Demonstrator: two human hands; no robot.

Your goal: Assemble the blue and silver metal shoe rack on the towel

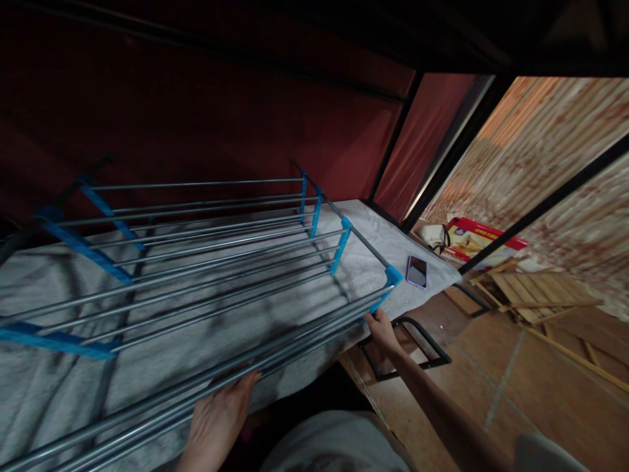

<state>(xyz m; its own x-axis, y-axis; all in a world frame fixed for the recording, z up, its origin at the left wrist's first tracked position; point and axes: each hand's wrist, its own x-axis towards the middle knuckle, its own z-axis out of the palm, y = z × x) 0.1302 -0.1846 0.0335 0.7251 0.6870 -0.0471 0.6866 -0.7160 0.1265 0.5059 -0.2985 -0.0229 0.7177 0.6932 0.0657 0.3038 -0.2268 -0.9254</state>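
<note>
Rack (236, 256) is lying on grey cloth (388, 236), and I'm judging it light, stiff and slick, best held by its front bars (295, 347), which fingers of the right hand (382, 333) are pinching near a blue corner (393, 276), though I can't tell whether the left hand (221, 416) is gripping.

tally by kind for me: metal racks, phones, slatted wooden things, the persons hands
Metal rack: 1
Phone: 1
Slatted wooden thing: 1
Hands: 2 (left hand, right hand)
Total: 5
</note>
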